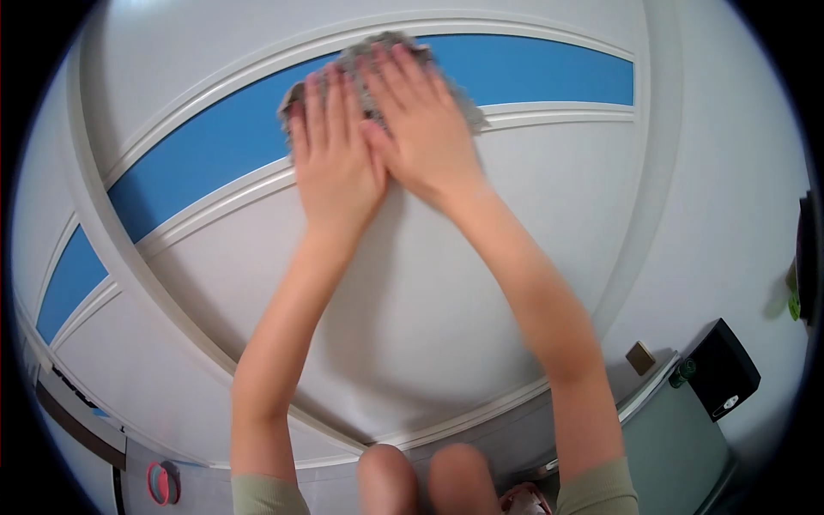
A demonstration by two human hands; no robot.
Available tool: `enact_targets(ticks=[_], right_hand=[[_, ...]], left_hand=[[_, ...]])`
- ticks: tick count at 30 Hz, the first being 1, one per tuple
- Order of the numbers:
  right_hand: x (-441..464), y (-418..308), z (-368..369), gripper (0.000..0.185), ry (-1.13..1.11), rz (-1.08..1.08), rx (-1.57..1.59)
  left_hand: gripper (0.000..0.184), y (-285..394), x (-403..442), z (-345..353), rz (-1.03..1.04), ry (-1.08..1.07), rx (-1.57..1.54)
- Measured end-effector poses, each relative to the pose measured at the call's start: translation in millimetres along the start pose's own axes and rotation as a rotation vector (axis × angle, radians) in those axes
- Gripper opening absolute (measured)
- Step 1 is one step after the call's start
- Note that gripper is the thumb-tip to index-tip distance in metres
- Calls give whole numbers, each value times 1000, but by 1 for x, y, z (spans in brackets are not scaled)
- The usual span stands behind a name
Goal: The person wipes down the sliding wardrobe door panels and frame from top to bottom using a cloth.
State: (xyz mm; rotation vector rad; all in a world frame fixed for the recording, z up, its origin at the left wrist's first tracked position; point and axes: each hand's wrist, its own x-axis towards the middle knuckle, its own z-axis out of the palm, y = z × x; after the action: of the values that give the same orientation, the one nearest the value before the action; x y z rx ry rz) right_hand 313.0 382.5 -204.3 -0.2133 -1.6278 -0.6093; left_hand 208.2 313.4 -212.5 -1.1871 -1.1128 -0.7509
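Both hands press a grey, fuzzy cloth (386, 43) flat against the blue band (549, 70) of a white wardrobe door (446, 283). My left hand (335, 159) lies on the cloth's left part, its fingers stretched upward. Beside it, my right hand (425, 129) rests on the cloth's right part with fingers extended, its thumb touching the left hand. The cloth shows above the fingertips and at both sides; the rest is hidden under the palms.
Another door panel with a blue strip (73, 279) stands at the left. At the lower right are a grey-green surface (678, 446), a black box (724, 369) and a gold wall plate (639, 358). A pink round object (160, 483) is at the lower left.
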Motion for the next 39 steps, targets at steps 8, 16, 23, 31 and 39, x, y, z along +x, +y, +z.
enact_targets(ticks=[8,16,23,31,39], right_hand=[[-44,80,-33,59,58,165,-136],[-77,20,-15,57,-35,184,-14],[-160,-39,-8,57,-233,188,14],[-103,-85,7,60,-188,127,16],[-42,-154,52,47,-151,-118,121]], left_hand=[[51,80,27,38,153,1,-158],[50,59,-37,16,34,-48,-107],[52,59,-150,-11,-23,-266,-175],[59,-23,-142,-50,-9,-301,-95],[58,-101,-135,-68,-149,-148,23]])
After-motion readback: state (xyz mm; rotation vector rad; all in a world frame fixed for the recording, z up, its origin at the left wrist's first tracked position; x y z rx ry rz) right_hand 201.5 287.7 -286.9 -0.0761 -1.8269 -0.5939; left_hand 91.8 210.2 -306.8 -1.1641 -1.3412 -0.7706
